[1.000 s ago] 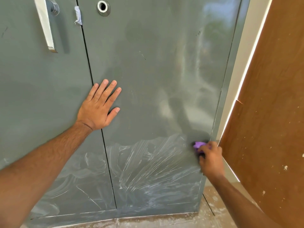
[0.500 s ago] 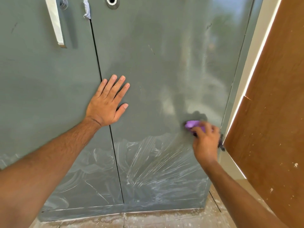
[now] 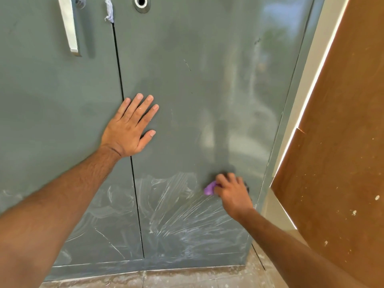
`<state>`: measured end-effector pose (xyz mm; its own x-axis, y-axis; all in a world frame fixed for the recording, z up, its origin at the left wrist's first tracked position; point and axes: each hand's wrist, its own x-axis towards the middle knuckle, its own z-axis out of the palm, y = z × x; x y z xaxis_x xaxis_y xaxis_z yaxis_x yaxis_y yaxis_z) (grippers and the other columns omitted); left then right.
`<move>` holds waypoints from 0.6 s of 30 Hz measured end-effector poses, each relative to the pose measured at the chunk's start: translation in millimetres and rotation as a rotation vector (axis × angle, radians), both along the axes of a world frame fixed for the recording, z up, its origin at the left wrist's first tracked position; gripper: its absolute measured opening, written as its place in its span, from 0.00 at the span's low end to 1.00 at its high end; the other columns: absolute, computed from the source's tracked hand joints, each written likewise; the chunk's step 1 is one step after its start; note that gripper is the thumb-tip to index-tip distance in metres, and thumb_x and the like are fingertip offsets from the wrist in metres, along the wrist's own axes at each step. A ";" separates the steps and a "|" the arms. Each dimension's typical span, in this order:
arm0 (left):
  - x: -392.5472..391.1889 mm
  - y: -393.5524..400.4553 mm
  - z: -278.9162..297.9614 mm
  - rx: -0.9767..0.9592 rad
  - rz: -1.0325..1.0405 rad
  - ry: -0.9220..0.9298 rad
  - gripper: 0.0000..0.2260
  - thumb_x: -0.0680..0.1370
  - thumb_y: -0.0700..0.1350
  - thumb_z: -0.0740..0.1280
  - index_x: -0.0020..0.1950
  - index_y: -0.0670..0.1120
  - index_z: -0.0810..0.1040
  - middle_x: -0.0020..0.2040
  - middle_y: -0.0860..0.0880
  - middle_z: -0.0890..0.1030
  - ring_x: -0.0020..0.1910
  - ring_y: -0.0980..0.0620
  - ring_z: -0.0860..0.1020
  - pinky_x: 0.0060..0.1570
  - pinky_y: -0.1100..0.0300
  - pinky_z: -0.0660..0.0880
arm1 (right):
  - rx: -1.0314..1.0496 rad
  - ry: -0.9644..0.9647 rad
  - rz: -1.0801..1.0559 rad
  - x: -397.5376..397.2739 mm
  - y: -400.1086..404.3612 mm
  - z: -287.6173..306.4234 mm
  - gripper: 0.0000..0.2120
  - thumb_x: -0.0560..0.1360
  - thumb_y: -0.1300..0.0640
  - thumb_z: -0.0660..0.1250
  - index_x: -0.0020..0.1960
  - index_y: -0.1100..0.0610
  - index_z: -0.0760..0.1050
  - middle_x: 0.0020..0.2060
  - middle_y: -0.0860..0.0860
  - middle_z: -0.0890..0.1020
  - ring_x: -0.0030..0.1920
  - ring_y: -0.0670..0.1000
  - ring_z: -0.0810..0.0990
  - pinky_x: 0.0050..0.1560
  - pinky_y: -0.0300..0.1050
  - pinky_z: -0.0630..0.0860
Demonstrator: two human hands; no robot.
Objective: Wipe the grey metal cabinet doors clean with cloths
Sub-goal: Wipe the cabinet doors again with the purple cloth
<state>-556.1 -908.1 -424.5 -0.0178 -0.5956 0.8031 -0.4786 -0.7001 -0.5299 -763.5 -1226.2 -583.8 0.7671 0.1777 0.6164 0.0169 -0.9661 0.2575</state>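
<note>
Left hand [image 3: 128, 129] flat on smooth grey door [image 3: 197, 80], right hand [image 3: 232, 194] gripping crumpled purple cloth [image 3: 209, 188].

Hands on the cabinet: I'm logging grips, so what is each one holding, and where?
The right hand grips a bunched purple cloth, one end poking out. The left hand holds nothing, pressing flat on the grey doors.

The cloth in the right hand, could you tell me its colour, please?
Purple, seen in the head view: the cloth.
</note>
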 end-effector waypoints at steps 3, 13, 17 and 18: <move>1.1 -1.3 0.1 -0.008 0.002 -0.001 0.31 0.85 0.57 0.54 0.85 0.45 0.55 0.84 0.42 0.57 0.83 0.39 0.55 0.82 0.41 0.53 | 0.344 -0.259 -0.246 0.4 -15.0 27.0 0.16 0.65 0.72 0.76 0.46 0.54 0.84 0.51 0.53 0.77 0.49 0.60 0.70 0.44 0.55 0.71; 0.0 -0.9 0.0 -0.008 -0.008 0.012 0.30 0.85 0.57 0.55 0.85 0.45 0.55 0.84 0.42 0.56 0.83 0.40 0.55 0.82 0.42 0.52 | 0.256 -0.171 -0.031 10.5 11.3 -2.3 0.17 0.67 0.69 0.76 0.46 0.49 0.84 0.50 0.49 0.79 0.51 0.59 0.71 0.46 0.55 0.72; 1.2 0.8 -0.2 0.000 0.001 0.008 0.31 0.85 0.57 0.55 0.85 0.45 0.55 0.84 0.42 0.57 0.83 0.39 0.56 0.81 0.41 0.53 | 0.463 -0.425 -0.083 37.8 61.6 27.8 0.16 0.68 0.69 0.69 0.50 0.53 0.83 0.57 0.53 0.80 0.54 0.60 0.70 0.52 0.54 0.70; 0.4 0.8 0.0 0.001 0.000 0.007 0.31 0.85 0.57 0.56 0.85 0.45 0.56 0.84 0.43 0.57 0.83 0.39 0.56 0.81 0.41 0.54 | 0.363 -0.352 -0.010 46.4 76.3 19.2 0.17 0.68 0.68 0.69 0.53 0.52 0.83 0.59 0.52 0.79 0.56 0.60 0.71 0.54 0.55 0.70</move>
<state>-555.7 -907.3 -424.6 -0.0121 -0.5966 0.8025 -0.4825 -0.6994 -0.5273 -717.0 -1149.8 -564.6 0.5022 -0.1026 0.8587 -0.0204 -0.9941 -0.1068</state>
